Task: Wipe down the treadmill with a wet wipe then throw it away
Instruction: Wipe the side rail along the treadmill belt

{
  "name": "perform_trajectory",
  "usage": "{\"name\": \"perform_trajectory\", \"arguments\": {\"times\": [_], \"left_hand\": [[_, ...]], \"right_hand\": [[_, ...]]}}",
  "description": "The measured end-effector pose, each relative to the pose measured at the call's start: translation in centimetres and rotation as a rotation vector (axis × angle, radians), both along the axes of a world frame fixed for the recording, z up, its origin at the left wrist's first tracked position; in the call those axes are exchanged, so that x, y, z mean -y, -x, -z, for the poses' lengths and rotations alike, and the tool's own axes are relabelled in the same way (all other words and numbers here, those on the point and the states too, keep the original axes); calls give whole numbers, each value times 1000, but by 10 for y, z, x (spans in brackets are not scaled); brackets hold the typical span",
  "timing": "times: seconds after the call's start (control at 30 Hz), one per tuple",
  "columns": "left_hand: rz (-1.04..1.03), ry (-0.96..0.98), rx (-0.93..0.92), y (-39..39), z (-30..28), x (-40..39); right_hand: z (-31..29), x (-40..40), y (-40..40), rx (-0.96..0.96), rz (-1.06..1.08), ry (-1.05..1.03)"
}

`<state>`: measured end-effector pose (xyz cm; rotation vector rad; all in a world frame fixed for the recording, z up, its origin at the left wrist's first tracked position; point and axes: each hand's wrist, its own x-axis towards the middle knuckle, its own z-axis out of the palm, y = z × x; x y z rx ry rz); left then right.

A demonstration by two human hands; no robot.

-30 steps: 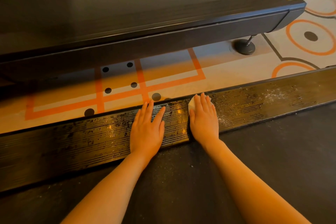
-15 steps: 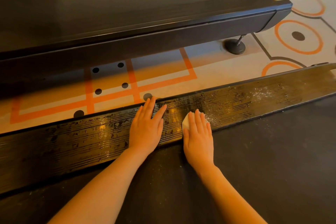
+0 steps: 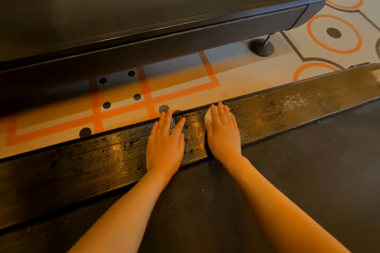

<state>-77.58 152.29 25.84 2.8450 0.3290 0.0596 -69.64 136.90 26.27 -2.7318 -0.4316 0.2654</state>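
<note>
Right hand (image 3: 223,129) flat, pressing wipe (image 3: 207,116) onto rail (image 3: 287,107).

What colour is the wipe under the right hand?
White; the wipe peeks out beside the right hand, head view.

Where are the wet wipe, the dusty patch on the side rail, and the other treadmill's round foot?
wet wipe (image 3: 208,116): head view, white edge showing beside the right hand's fingers.
dusty patch (image 3: 296,101): head view, pale specks on the rail's ribbed top.
round foot (image 3: 261,47): head view, black pad's top.

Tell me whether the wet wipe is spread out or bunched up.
Cannot tell. The wet wipe lies under the flat right hand on the side rail; only a white edge shows.
</note>
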Motion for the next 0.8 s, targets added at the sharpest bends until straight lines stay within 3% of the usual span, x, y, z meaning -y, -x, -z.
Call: {"name": "perform_trajectory", "arguments": {"times": [0.33,0.8], "left_hand": [[-8,-31,-34,1,-2,2],[-2,-16,-29,0,-3,0]], "right_hand": [[4,18,44,9,11,-3],[4,12,-11,7,-20,37]]}}
